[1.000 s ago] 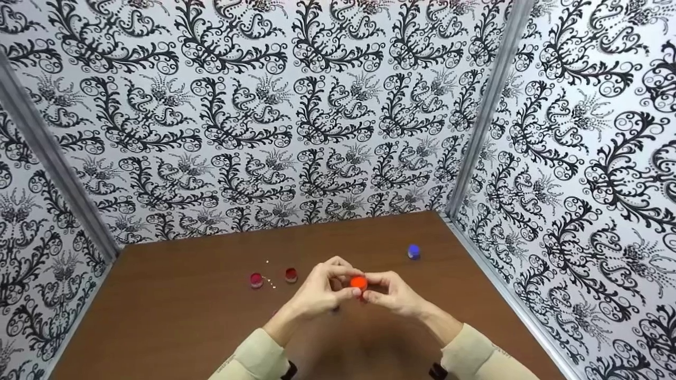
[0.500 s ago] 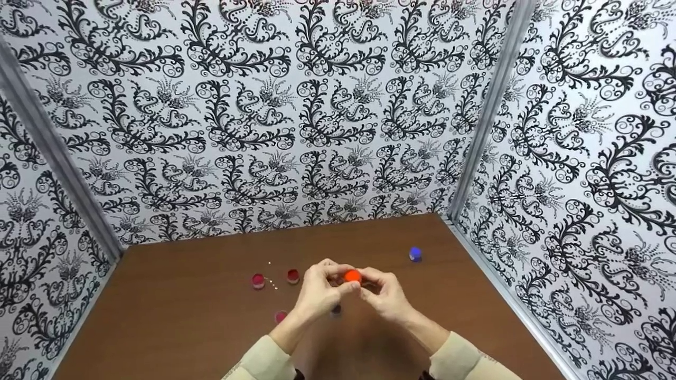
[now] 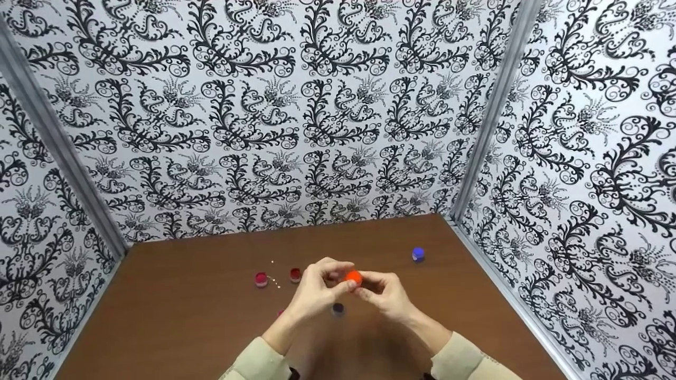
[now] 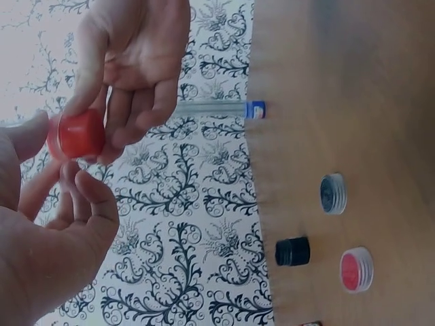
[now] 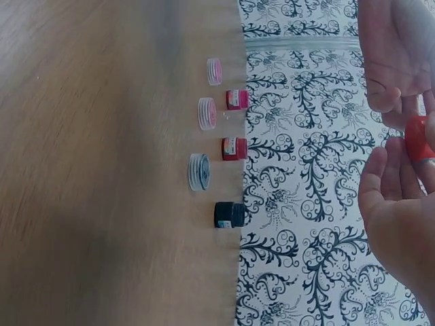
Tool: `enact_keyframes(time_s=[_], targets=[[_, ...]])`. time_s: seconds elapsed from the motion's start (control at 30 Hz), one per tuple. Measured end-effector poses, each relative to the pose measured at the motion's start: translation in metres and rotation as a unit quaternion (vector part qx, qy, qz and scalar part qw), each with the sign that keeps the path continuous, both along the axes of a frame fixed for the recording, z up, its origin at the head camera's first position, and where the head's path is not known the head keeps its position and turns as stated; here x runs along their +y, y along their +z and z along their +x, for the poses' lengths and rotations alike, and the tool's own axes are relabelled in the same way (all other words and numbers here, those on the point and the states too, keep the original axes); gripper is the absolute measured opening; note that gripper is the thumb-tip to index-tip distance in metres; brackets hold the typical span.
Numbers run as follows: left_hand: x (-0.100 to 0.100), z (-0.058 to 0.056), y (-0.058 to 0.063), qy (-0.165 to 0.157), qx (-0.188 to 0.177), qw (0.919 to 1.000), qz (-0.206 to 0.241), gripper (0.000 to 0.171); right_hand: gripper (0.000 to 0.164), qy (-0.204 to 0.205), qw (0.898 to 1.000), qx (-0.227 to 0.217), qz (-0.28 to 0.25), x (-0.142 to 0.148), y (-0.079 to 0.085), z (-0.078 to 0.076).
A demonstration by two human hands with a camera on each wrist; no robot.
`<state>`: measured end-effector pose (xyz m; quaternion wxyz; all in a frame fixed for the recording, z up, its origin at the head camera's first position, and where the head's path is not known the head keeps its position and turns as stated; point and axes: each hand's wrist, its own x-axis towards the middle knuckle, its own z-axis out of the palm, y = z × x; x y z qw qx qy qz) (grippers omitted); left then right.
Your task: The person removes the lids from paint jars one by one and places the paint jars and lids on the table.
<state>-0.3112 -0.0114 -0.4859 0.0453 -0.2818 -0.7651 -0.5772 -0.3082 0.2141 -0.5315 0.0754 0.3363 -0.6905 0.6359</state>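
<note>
Both hands hold one small red paint jar between them, raised above the table. My left hand pinches it with the thumb and fingers from the left, the thumb at the near edge of its bright orange-red top. My right hand grips it from the right, thumb below and fingers behind. In the left wrist view the red jar shows between both hands, with a clear band near one end. Only part of the red jar shows at the edge of the right wrist view.
On the brown table stand a pink jar, a red jar, a blue jar and a black jar. Clear ridged lids lie nearer, one dark and two pink. Patterned walls enclose the table.
Both hands have shifted slightly left with the red jar, and the fingers have changed position around it. The dark lid below them shows more fully. The head view has turned slightly.
</note>
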Motion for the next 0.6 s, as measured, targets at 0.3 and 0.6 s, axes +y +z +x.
enact_keyframes(time_s=[0.3, 0.6], targets=[[-0.0037, 0.0016, 0.0043, -0.026, 0.018, 0.9988, -0.038, 0.032, 0.032, 0.02, 1.0, -0.006, 0.005, 0.0034, 0.0017, -0.001], [-0.002, 0.0034, 0.0033, -0.008, 0.018, 0.9995, -0.023, 0.025, 0.032, 0.034, 0.999, 0.008, -0.002, 0.0019, 0.0043, -0.0038]])
